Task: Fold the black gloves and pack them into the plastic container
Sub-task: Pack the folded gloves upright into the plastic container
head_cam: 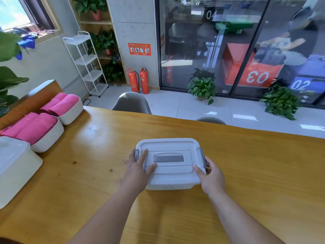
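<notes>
A white plastic container [171,170] with a lid, a grey handle and grey side latches sits on the wooden table [255,173] in front of me. The lid is on. My left hand [136,170] rests on the lid's left side, fingers by the left latch. At the container's right front corner, my right hand [212,175] grips the edge, its fingers touching the right latch. No black gloves are visible; the container's inside is hidden by the lid.
Two white woven baskets [70,115] [47,140] with rolled pink cloths stand at the left of the table. A larger white lidded bin [15,166] sits at the near left. Grey chairs [131,103] stand behind the far edge.
</notes>
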Demonstrator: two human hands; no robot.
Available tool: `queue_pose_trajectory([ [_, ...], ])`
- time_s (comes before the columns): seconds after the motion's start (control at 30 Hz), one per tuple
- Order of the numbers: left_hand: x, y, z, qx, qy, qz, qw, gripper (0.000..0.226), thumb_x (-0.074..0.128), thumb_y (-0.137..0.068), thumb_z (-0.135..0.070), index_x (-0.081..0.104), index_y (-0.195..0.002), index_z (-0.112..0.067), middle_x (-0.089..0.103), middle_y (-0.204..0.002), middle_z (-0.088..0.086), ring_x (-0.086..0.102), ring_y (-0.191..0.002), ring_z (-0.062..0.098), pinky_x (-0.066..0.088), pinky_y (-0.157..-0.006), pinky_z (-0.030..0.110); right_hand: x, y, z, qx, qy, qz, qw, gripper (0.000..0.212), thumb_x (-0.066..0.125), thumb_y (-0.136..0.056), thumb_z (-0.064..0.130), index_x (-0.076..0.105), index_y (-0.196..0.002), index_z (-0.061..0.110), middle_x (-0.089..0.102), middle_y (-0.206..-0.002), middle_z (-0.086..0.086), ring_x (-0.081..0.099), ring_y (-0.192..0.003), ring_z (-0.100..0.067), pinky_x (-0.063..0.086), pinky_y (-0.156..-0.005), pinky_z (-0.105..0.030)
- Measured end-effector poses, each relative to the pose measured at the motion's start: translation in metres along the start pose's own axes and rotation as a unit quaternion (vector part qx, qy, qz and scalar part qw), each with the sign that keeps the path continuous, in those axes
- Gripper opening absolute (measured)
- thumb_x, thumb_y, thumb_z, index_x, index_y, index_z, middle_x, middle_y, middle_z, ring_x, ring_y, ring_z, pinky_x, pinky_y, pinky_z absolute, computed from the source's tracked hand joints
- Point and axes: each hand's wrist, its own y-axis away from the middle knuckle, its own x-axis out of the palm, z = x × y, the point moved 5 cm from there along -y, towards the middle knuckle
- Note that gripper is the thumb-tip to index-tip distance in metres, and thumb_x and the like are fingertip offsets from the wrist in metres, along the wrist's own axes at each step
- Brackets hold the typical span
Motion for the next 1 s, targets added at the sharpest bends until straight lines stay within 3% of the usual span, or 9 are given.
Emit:
queue_pose_trajectory([
  [0.2, -0.001, 0.002, -0.006, 0.002, -0.002, 0.007, 1.0, 0.08, 0.054, -0.094, -0.079, 0.022, -0.164, -0.055, -0.01, -0.173, -0.022, 0.009, -0.162, 0.014, 0.042, -0.118, 0.045, -0.003, 0.0, 0.003, -0.009, 0.061, 0.002, 0.998, 0.065, 0.076, -0.092, 0.055, 0.052, -0.152, 0.044, 0.066, -0.137, 0.014, 0.063, -0.118, -0.011, 0.059, -0.094, -0.038],
  [0.33, 0.0, 0.002, -0.004, -0.001, -0.006, 0.019, 1.0, 0.081, 0.053, -0.093, -0.08, 0.02, -0.163, -0.056, -0.011, -0.173, -0.02, 0.008, -0.162, 0.016, 0.042, -0.118, 0.046, -0.001, 0.004, 0.005, -0.017, 0.09, 0.009, 0.996, 0.065, 0.069, -0.096, 0.056, 0.047, -0.156, 0.041, 0.06, -0.148, 0.012, 0.059, -0.13, -0.016, 0.055, -0.103, -0.042],
  [0.43, -0.001, 0.0, -0.006, 0.007, -0.053, 0.008, 0.999, 0.081, 0.047, -0.096, -0.079, 0.014, -0.165, -0.052, -0.016, -0.175, -0.012, -0.003, -0.163, 0.022, 0.026, -0.128, 0.049, 0.003, 0.006, 0.01, -0.028, 0.125, 0.017, 0.992, 0.065, 0.06, -0.103, 0.055, 0.04, -0.162, 0.037, 0.05, -0.16, 0.009, 0.051, -0.143, -0.021, 0.049, -0.111, -0.043],
  [0.57, -0.003, -0.005, -0.026, 0.125, -0.206, -0.03, 0.97, 0.07, 0.035, -0.109, -0.062, 0.003, -0.169, -0.042, -0.022, -0.176, -0.004, -0.022, -0.163, 0.022, 0.004, -0.134, 0.047, 0.01, -0.006, 0.017, -0.02, 0.17, 0.048, 0.984, 0.065, 0.048, -0.108, 0.053, 0.024, -0.167, 0.042, 0.042, -0.166, 0.007, 0.047, -0.147, -0.026, 0.048, -0.111, -0.045],
  [0.67, -0.001, -0.013, -0.028, 0.203, -0.255, -0.003, 0.945, 0.057, 0.023, -0.112, -0.052, 0.018, -0.168, -0.041, 0.0, -0.179, -0.009, -0.005, -0.165, 0.02, 0.007, -0.133, 0.046, 0.019, -0.022, 0.031, -0.021, 0.195, 0.102, 0.975, 0.065, 0.045, -0.111, 0.044, 0.015, -0.169, 0.039, 0.031, -0.172, 0.007, 0.041, -0.151, -0.027, 0.044, -0.114, -0.043],
  [0.77, -0.006, -0.021, -0.018, 0.208, -0.249, 0.004, 0.946, 0.058, 0.015, -0.106, -0.057, 0.03, -0.161, -0.045, 0.019, -0.176, -0.013, 0.011, -0.164, 0.021, 0.017, -0.131, 0.046, 0.029, -0.029, 0.044, -0.026, 0.211, 0.132, 0.968, 0.069, 0.045, -0.112, 0.035, 0.009, -0.171, 0.03, 0.015, -0.177, 0.007, 0.033, -0.156, -0.025, 0.038, -0.119, -0.04],
  [0.9, -0.015, -0.034, -0.013, 0.181, -0.264, 0.0, 0.947, 0.05, 0.022, -0.109, -0.055, 0.029, -0.157, -0.047, 0.019, -0.175, -0.013, 0.014, -0.163, 0.026, 0.018, -0.13, 0.046, 0.045, -0.026, 0.062, -0.059, 0.288, 0.092, 0.951, 0.069, 0.048, -0.11, 0.037, 0.014, -0.169, 0.029, 0.003, -0.177, 0.005, 0.027, -0.155, -0.029, 0.04, -0.117, -0.045],
  [1.0, -0.025, -0.048, -0.012, 0.159, -0.277, -0.006, 0.948, 0.047, 0.026, -0.112, -0.052, 0.028, -0.158, -0.046, 0.017, -0.176, -0.01, 0.01, -0.164, 0.029, 0.014, -0.131, 0.047, 0.065, -0.021, 0.077, -0.142, 0.358, 0.079, 0.919, 0.058, 0.047, -0.109, 0.035, 0.029, -0.164, 0.032, 0.003, -0.176, 0.003, 0.021, -0.154, -0.028, 0.042, -0.116, -0.043],
])
